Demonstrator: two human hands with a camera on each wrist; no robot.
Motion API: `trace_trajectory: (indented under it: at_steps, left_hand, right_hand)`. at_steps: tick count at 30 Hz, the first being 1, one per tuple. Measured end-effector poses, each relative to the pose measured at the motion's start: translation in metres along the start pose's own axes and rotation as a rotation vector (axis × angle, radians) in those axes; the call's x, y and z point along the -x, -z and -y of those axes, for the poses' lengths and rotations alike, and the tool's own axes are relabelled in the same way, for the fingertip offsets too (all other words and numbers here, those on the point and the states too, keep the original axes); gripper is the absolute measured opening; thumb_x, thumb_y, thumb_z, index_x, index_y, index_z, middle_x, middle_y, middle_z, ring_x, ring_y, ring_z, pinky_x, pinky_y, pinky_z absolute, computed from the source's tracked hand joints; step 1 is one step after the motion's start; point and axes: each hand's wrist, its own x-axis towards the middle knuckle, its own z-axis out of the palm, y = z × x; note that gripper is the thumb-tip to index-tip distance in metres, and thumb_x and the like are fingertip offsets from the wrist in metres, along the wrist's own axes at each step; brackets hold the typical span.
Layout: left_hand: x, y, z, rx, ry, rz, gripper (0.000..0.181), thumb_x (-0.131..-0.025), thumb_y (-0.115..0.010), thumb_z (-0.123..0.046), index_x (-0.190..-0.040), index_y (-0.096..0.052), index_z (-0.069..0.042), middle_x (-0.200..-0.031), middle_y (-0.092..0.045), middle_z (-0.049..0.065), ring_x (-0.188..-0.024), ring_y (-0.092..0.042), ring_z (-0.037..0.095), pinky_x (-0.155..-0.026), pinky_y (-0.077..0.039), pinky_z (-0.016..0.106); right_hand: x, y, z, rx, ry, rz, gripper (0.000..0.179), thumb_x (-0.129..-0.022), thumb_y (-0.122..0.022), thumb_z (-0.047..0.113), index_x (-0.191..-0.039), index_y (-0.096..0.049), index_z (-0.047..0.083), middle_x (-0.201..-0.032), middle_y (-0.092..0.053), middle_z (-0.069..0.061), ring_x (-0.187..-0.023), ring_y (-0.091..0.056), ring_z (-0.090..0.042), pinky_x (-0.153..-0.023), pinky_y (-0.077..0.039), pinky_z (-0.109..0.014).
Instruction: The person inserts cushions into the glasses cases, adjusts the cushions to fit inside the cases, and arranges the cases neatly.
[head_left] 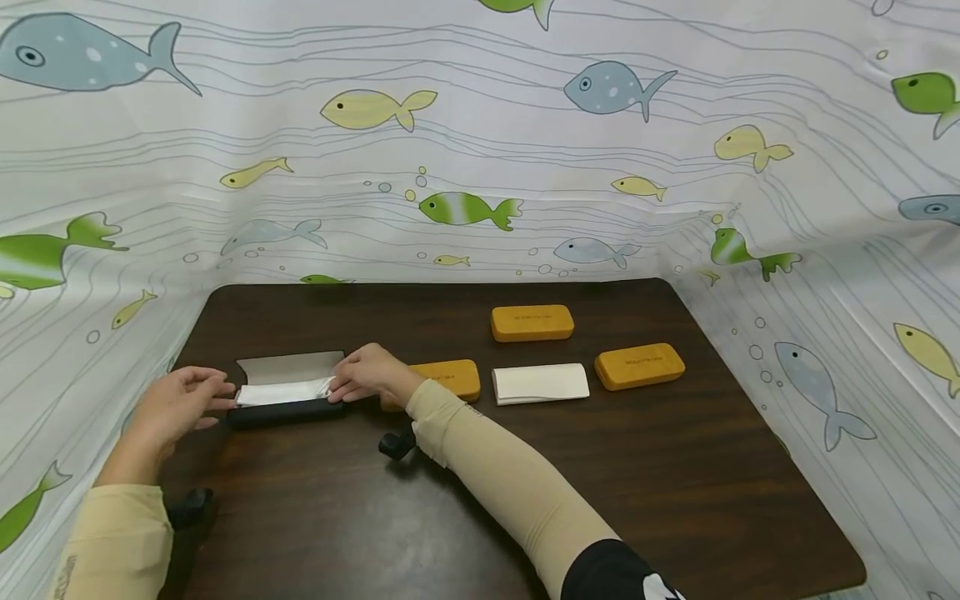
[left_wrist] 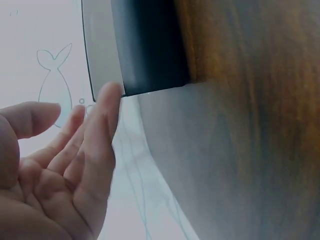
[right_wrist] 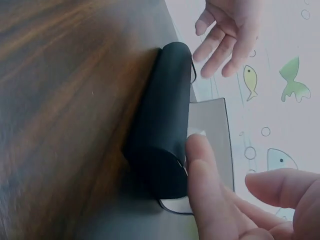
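A long black case [head_left: 285,414], which looks like a glasses case, lies on the left of the table with its grey-lined lid [head_left: 292,367] raised at the back. A shiny white packet or cloth [head_left: 281,392] fills its inside. At the case's left end is my left hand [head_left: 176,404], fingers extended and thumb apart from them; in the left wrist view a fingertip [left_wrist: 111,92] is right at the case corner. My right hand [head_left: 375,375] has its fingertips on the right end, at the white packet's edge. The right wrist view shows its thumb [right_wrist: 275,187] spread away from the fingers.
One mustard-yellow case [head_left: 457,377] is partly hidden behind my right wrist. Two more yellow cases, one farther back [head_left: 532,323] and one at right [head_left: 640,367], flank a white folded case [head_left: 542,383]. A fish-print sheet [head_left: 465,150] surrounds the brown table [head_left: 450,517].
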Motion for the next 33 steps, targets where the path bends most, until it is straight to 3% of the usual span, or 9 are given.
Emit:
trace_trajectory:
  at_steps: [2,5,10,12,15,18,20,24,33]
  left_hand:
    - [0.003,0.000,-0.004,-0.078,-0.027,-0.060,0.053,-0.111,-0.039,-0.029,-0.135,-0.046,0.017,-0.122,-0.064,0.034,-0.076,-0.067,-0.003,-0.064,-0.058,0.025]
    - [0.006,-0.001,-0.011,-0.208,-0.074,-0.172,0.045,-0.109,-0.042,-0.028,-0.127,-0.056,0.011,-0.113,-0.069,0.029,-0.078,-0.069,0.011,-0.062,-0.055,0.027]
    - [0.002,-0.002,-0.018,-0.300,-0.148,-0.295,0.042,-0.108,-0.042,-0.025,-0.130,-0.055,0.008,-0.116,-0.062,0.035,-0.100,-0.058,0.050,-0.073,-0.047,0.055]
    - [-0.002,-0.005,-0.018,-0.304,-0.199,-0.285,0.046,-0.109,-0.039,-0.026,-0.139,-0.049,0.008,-0.128,-0.054,0.038,-0.110,-0.051,0.056,-0.082,-0.042,0.066]
    - [-0.010,-0.010,-0.015,-0.314,-0.262,-0.216,0.055,-0.112,-0.033,-0.030,-0.151,-0.034,0.009,-0.148,-0.037,0.040,-0.130,-0.038,0.061,-0.100,-0.032,0.074]
    - [-0.016,-0.016,-0.009,-0.366,-0.286,-0.108,0.064,-0.113,-0.028,-0.036,-0.154,-0.023,0.013,-0.158,-0.018,0.039,-0.140,-0.022,0.062,-0.110,-0.019,0.073]
    - [-0.018,-0.020,-0.005,-0.409,-0.277,-0.050,0.068,-0.113,-0.027,-0.039,-0.153,-0.020,0.015,-0.157,-0.017,0.040,-0.141,-0.020,0.061,-0.112,-0.017,0.071]
    - [-0.015,-0.021,0.001,-0.483,-0.244,-0.005,0.072,-0.112,-0.030,-0.041,-0.153,-0.017,0.016,-0.152,-0.021,0.045,-0.138,-0.023,0.063,-0.110,-0.020,0.072]
    - [0.012,-0.019,0.011,-0.514,-0.245,-0.020,0.069,-0.112,-0.035,-0.038,-0.152,-0.023,0.017,-0.148,-0.029,0.046,-0.133,-0.029,0.064,-0.108,-0.024,0.073]
  right_hand:
    - [0.003,0.002,0.002,0.051,0.035,-0.035,0.029,-0.105,-0.055,0.007,-0.124,-0.064,-0.012,-0.085,-0.075,-0.013,-0.085,-0.076,-0.028,-0.072,-0.061,-0.029]
    - [0.007,0.006,0.005,0.109,0.101,-0.117,0.028,-0.105,-0.054,0.008,-0.121,-0.066,-0.011,-0.084,-0.073,-0.015,-0.079,-0.075,-0.030,-0.075,-0.061,-0.035]
    - [0.012,0.008,0.010,0.317,0.240,-0.268,0.026,-0.106,-0.053,0.012,-0.123,-0.067,-0.001,-0.102,-0.072,-0.013,-0.088,-0.071,-0.026,-0.081,-0.059,-0.037]
    - [0.013,0.006,0.011,0.488,0.288,-0.272,0.031,-0.106,-0.052,0.016,-0.134,-0.063,0.005,-0.122,-0.068,-0.008,-0.107,-0.067,-0.020,-0.091,-0.055,-0.031]
    - [0.012,0.001,0.010,0.753,0.337,-0.186,0.048,-0.108,-0.049,0.021,-0.153,-0.044,0.008,-0.153,-0.049,-0.003,-0.137,-0.048,-0.014,-0.109,-0.041,-0.025]
    - [0.011,-0.005,0.005,0.947,0.352,-0.085,0.057,-0.109,-0.047,0.025,-0.159,-0.029,0.006,-0.165,-0.030,-0.006,-0.151,-0.028,-0.014,-0.119,-0.026,-0.024]
    - [0.012,-0.009,0.000,1.031,0.351,-0.066,0.060,-0.109,-0.046,0.028,-0.160,-0.026,0.005,-0.166,-0.026,-0.006,-0.152,-0.024,-0.012,-0.119,-0.024,-0.022]
    - [0.015,-0.013,-0.006,1.109,0.360,-0.093,0.059,-0.109,-0.046,0.029,-0.160,-0.027,0.007,-0.166,-0.026,-0.005,-0.151,-0.024,-0.010,-0.118,-0.025,-0.021]
    - [0.030,-0.023,-0.014,1.171,0.373,-0.088,0.056,-0.109,-0.046,0.031,-0.160,-0.030,0.012,-0.166,-0.027,0.000,-0.150,-0.026,-0.007,-0.116,-0.031,-0.022]
